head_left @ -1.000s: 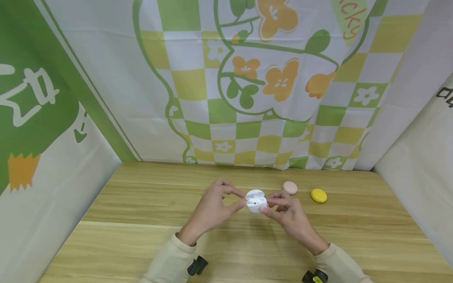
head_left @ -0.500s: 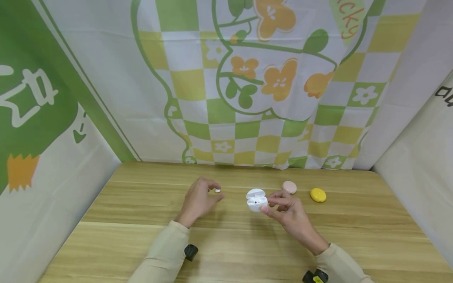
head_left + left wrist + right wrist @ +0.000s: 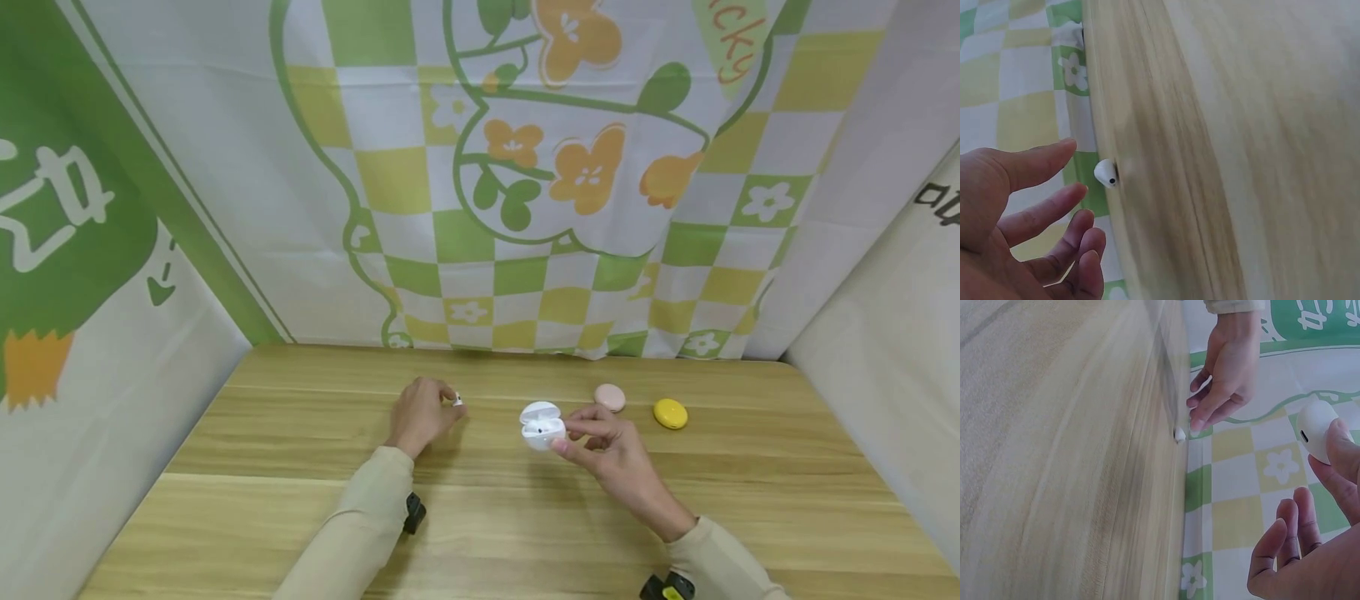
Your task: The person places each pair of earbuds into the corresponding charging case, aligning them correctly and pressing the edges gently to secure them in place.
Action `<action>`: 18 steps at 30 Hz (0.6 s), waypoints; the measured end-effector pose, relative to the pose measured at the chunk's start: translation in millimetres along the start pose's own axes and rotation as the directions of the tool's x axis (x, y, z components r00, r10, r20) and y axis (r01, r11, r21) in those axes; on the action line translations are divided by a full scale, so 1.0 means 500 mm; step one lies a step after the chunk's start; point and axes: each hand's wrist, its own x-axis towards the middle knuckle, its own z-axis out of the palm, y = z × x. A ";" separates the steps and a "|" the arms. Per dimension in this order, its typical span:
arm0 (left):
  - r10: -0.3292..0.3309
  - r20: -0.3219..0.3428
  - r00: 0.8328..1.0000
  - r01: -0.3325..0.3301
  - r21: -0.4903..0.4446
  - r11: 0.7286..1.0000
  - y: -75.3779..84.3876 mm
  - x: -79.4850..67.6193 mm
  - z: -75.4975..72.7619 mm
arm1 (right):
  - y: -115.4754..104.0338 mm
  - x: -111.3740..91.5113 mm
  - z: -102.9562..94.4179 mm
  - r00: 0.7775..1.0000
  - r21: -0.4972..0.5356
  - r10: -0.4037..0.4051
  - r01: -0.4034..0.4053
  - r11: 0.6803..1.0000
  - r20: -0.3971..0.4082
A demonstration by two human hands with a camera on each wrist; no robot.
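Observation:
A white wireless earbud (image 3: 458, 400) rests on the wooden tabletop, left of the open case in the head view. My left hand (image 3: 422, 417) is beside it, and the left wrist view shows a gap between thumb and fingertips and the earbud (image 3: 1106, 172). Between thumb and fingers, my right hand (image 3: 618, 462) pinches a white earbud charging case (image 3: 542, 426) by its right side, lid raised. A small dark spot shows on a white piece inside the case. From the right wrist, the case (image 3: 1316, 428) appears held above the table.
Behind the case lie a pale pink round, macaron-like piece (image 3: 610, 397) and a yellow one (image 3: 670, 413) on the wooden table (image 3: 525, 533). A checked, flowered cloth (image 3: 525, 208) hangs along the table's back edge, with more cloth at both sides.
My left hand has gone left from the case, carrying the earbud, and has let go of it on the tabletop. The right hand keeps the case in nearly the same place.

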 end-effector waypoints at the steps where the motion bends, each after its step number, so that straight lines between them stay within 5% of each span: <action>1: -0.015 0.003 1.000 0.015 -0.002 1.000 0.000 0.003 0.002 | 0.000 0.000 0.000 1.000 -0.001 -0.004 0.004 1.000 0.002; 18: -0.115 -0.010 0.993 0.115 0.006 0.993 -0.007 0.032 0.027 | 0.002 0.000 0.001 1.000 0.028 0.004 -0.004 1.000 -0.004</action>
